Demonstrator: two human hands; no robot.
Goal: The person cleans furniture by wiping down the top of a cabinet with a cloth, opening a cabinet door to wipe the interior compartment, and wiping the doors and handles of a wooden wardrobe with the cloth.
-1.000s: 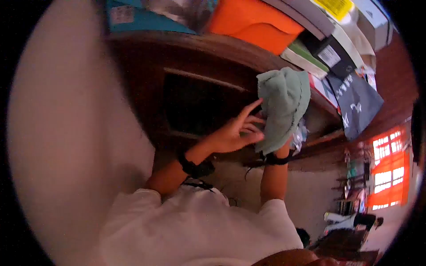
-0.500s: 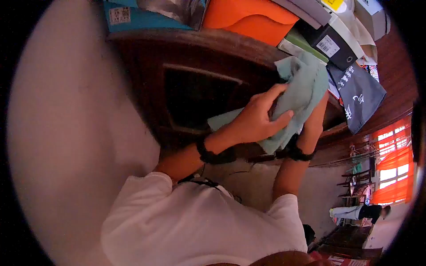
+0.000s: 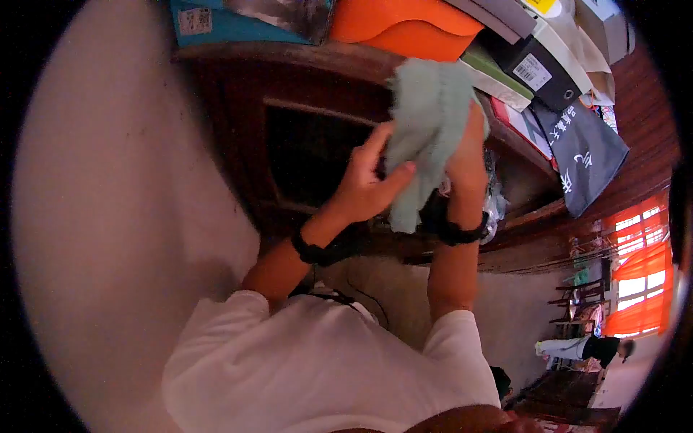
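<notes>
A pale green cloth (image 3: 432, 108) hangs in loose folds between my hands, in front of the dark wooden cabinet (image 3: 238, 137). On the cloth's left edge is my left hand (image 3: 366, 184), its thumb lying over the front and its other fingers partly tucked behind. My right hand (image 3: 468, 162) grips the cloth from the right side, with most of its fingertips covered by the fabric. Dark bands circle both wrists. Below the cloth, near the right wrist, some clear crinkled plastic (image 3: 494, 206) shows at the cabinet's opening.
Along the cabinet top stand a blue box (image 3: 249, 32), an orange box (image 3: 404, 29), a green-and-white box (image 3: 498, 79) and a black shoebox (image 3: 533, 71). A dark bag with white lettering (image 3: 585, 159) hangs over the edge. A person (image 3: 588, 349) stands across the room.
Both hands have moved left with the cloth, which now hangs longer. The green-and-white box, a red-edged item and the plastic on the right have come into fuller view.
</notes>
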